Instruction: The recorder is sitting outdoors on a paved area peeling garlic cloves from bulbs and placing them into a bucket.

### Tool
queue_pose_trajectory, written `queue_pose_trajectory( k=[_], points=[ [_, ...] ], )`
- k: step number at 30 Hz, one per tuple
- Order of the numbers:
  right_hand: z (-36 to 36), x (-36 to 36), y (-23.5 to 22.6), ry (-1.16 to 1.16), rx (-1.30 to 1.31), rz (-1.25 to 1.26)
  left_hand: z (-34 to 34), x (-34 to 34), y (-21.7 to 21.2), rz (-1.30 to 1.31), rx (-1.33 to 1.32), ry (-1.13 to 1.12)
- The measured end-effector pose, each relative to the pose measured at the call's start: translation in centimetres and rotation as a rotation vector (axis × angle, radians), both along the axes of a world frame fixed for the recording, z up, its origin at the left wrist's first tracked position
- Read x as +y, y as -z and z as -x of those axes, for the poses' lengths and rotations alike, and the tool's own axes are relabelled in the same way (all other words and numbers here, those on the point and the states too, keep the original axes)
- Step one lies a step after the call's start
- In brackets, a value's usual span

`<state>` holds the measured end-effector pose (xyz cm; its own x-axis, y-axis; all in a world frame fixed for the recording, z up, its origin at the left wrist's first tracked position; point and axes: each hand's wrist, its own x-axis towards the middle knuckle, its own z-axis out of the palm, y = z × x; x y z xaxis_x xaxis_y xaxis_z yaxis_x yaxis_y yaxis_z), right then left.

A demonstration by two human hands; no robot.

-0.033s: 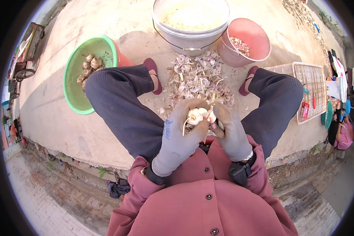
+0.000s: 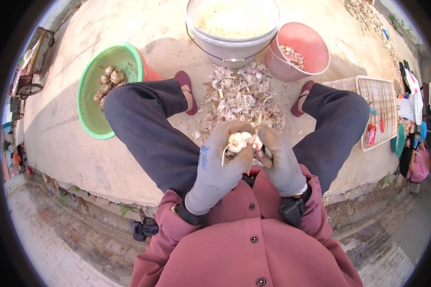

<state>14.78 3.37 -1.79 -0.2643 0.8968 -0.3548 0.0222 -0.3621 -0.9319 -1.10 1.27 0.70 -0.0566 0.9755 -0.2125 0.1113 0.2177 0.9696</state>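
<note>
Both my hands wear grey gloves and meet over my lap. My left hand (image 2: 219, 165) is closed round a white garlic bulb (image 2: 241, 139), which is partly broken up with its cloves showing. A thin dry strip of skin or stalk hangs beside the left fingers. My right hand (image 2: 281, 160) is closed against the bulb's right side, thumb and fingers gripping garlic there; whether that part is still joined to the bulb is hidden. Just beyond the hands, a heap of papery garlic skins (image 2: 239, 93) lies on the ground between my feet.
A green basket (image 2: 87, 107) at left holds several whole garlic bulbs (image 2: 111, 79). Ahead stand a large white bucket (image 2: 232, 48) with pale contents and a pink bucket (image 2: 304, 43) holding cloves. A pale plastic crate (image 2: 377, 82) at right carries a red-handled tool and a small red packet.
</note>
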Motion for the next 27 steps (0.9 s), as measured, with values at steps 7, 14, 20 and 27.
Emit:
queue_pose_trajectory(
  k=[7,14,20,27],
  points=[
    [-0.4,0.2,-0.3,-0.048,0.285,0.341,-0.2,-0.3,-0.1,0.099,-0.085,-0.032],
    [-0.4,-0.4,-1.7,0.032,0.075,0.126,-0.8,-0.5,0.8,-0.038,0.18,-0.084],
    [-0.1,-0.5,-1.0,-0.08,-0.009,0.051,-1.2,-0.7,1.4,-0.061,0.17,-0.137],
    [-0.7,0.1,-1.7,-0.105,0.056,0.268,0.1,-0.7,1.1,-0.093,0.123,-0.043]
  ],
)
